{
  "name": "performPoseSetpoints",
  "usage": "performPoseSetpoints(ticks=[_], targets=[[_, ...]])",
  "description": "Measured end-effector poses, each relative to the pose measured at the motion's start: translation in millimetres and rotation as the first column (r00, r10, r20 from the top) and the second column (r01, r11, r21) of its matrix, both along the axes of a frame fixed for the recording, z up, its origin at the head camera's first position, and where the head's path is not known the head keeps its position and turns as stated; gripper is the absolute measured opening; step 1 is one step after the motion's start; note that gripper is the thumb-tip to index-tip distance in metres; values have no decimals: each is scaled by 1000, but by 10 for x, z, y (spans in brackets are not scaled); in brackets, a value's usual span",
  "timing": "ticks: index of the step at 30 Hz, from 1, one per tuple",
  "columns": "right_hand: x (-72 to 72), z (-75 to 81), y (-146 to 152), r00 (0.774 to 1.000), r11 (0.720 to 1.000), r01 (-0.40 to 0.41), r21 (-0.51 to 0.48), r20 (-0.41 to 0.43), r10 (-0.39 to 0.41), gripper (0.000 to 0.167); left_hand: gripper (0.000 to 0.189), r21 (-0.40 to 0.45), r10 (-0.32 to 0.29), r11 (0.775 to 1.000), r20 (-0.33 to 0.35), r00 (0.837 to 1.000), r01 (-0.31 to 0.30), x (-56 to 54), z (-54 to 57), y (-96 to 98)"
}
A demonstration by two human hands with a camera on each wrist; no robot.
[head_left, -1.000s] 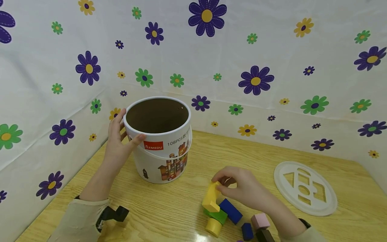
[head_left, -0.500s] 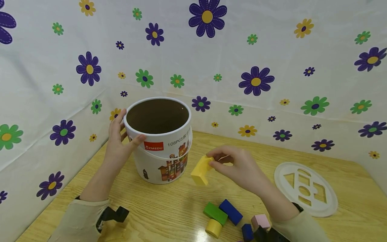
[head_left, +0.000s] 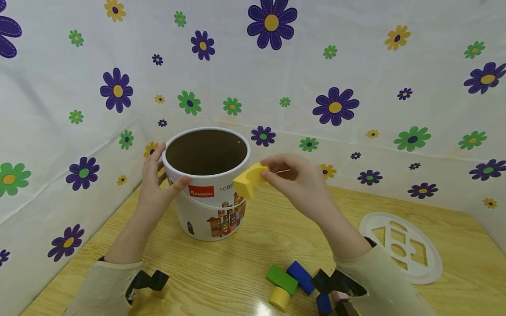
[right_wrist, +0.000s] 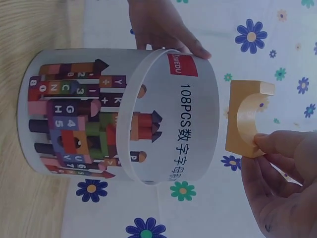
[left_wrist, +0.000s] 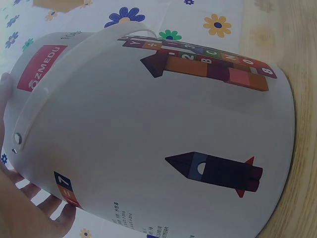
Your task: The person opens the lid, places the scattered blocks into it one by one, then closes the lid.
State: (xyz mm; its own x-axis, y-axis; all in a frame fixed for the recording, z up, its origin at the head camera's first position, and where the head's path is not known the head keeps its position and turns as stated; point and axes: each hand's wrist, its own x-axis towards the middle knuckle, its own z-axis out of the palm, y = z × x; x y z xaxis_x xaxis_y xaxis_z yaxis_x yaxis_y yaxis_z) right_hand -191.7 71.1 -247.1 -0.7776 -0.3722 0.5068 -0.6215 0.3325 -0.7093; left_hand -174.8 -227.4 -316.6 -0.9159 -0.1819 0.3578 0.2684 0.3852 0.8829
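A white bucket with a printed block castle and a white handle stands upright on the table. My left hand grips its left side near the rim, thumb at the front and fingers behind. With thumb and fingertips my right hand pinches a yellow arch block at one end, close to the bucket's right rim. The right wrist view shows the half-round notch of this arch block beside the bucket's mouth. Inside the bucket only the dark inner wall shows; its bottom is hidden.
Near the front lie a green block, a blue block, a yellow cylinder, a small blue block and partly covered pink and dark blocks. A white lid with shaped holes lies right, partly behind the right sleeve. Flowered cloth hangs behind.
My right hand has lifted the yellow arch block off the green block and carried it up and left to the bucket's rim. The left hand and bucket stay put.
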Motion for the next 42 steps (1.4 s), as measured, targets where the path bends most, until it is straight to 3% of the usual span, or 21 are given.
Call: performPoseSetpoints(ticks=[9,16,23,34,42], targets=[[-172,30,-232,991,988,125,-88,-38,-129,21,86,-7,8,1000,7,1000,-8,-2,-1,1],[-286,-30,-368,981,979,147,-138,-107,-162,20,87,-10,8,1000,6,1000,-8,-3,-5,2],[-300,-68,-429,970,985,136,-106,-186,-154,16,87,-3,0,1000,5,1000,0,-7,-10,3],[-289,-87,-488,983,996,75,-55,-162,-83,21,87,0,6,1000,2,1000,-6,-8,-13,-1],[-289,-115,-499,981,998,51,-37,-187,-57,20,86,4,-4,1000,-4,1000,4,3,-3,7]])
